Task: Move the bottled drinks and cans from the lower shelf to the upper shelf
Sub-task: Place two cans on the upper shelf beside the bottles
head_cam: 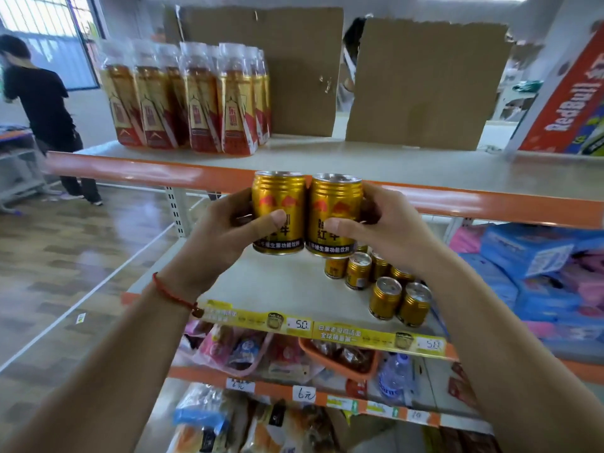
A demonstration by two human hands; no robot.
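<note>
- The left hand [225,233] wraps one gold can [278,204], the right hand [376,230] wraps a second can [335,207]; both upright, touching, just before the upper shelf [359,158] edge.
- I would raise them over this edge, then set them beside the bottles [186,99].

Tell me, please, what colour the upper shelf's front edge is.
The front edge is orange, best in the head view.

Left can [278,199], right can [335,199]: gold, upright, side by side, at upper shelf [376,163] edge.
</note>
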